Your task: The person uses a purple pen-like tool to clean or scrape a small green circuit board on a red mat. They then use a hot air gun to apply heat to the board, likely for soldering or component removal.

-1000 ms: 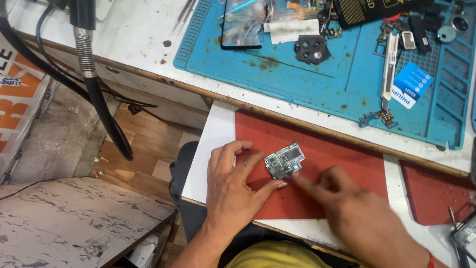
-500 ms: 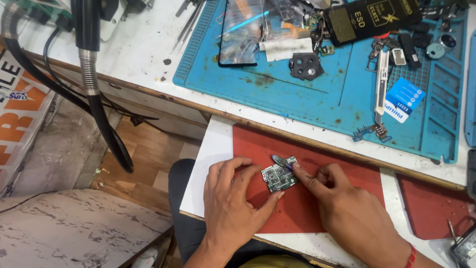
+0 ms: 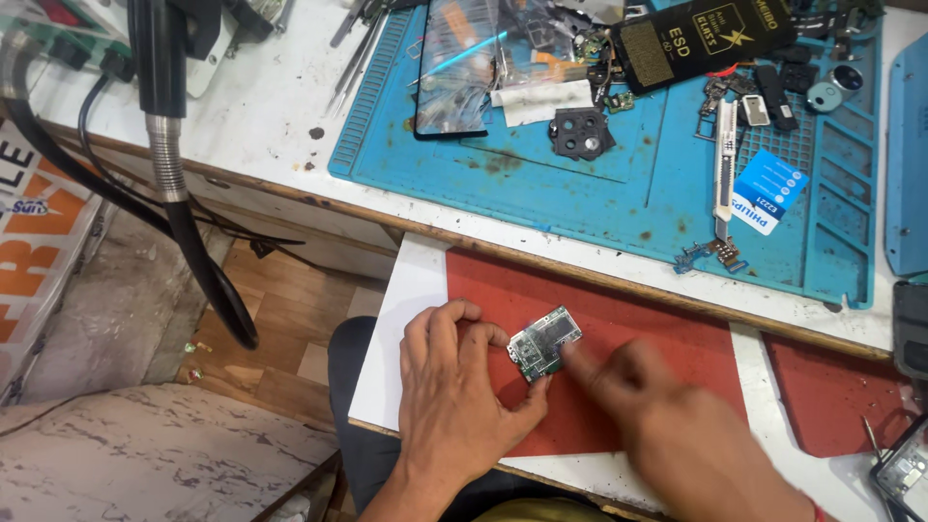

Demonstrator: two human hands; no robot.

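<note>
White worktop (image 3: 290, 106), cluttered, with a blue repair mat (image 3: 628, 184) across the far side and a red mat (image 3: 619, 319) on a white board close to us. On the red mat lies a small circuit board (image 3: 544, 342), a green-grey rectangle crowded with silver shielding and tiny parts, its long axis running from about 8 o'clock to 2 o'clock. Our left hand (image 3: 454, 406) sits at the board's 8 o'clock side, fingers (image 3: 462, 319) bent over and spread, thumb tip touching the board's near edge and index tip against its far-left corner, so the board is pinned between them, flat on the mat. Our right hand (image 3: 667, 425) comes in from 4 o'clock, motion-blurred; one fingertip seems to touch the board's right end, but we cannot tell how its fingers are set. Left hand is the nearer, more settled one. Further off on the blue mat: a phone screen (image 3: 456, 68), a black camera bezel (image 3: 580, 132), and loose small parts.
</note>
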